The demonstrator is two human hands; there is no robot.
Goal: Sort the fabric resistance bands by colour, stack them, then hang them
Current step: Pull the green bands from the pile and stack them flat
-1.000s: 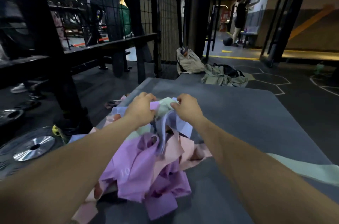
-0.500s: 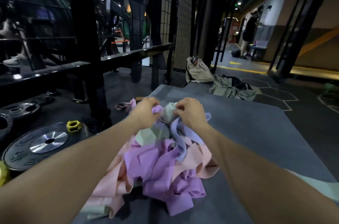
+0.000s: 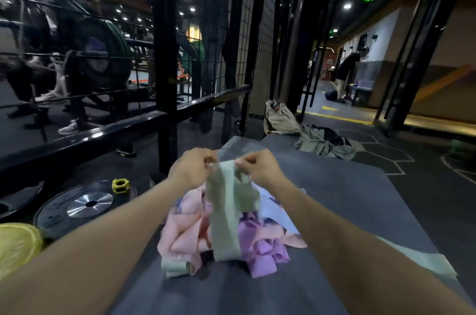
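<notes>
A tangled pile of fabric resistance bands (image 3: 226,242) in pink, purple, pale blue and mint green lies on a grey mat (image 3: 347,201). My left hand (image 3: 193,167) and my right hand (image 3: 260,167) pinch the top edge of one mint green band (image 3: 226,216) and hold it up above the pile, so it hangs down over the other bands. A second mint green band (image 3: 422,260) lies flat on the mat by my right forearm, apart from the pile.
Left of the mat lie a black weight plate (image 3: 85,206), a yellow collar (image 3: 120,185) and a yellow object (image 3: 18,245). A black rack frame (image 3: 164,98) stands behind. A beige bag (image 3: 280,116) and clothes (image 3: 324,144) sit at the mat's far end. A person (image 3: 345,75) stands far back.
Both hands have lifted the mint green band out of the pile, so it now hangs free. The view has tilted upward.
</notes>
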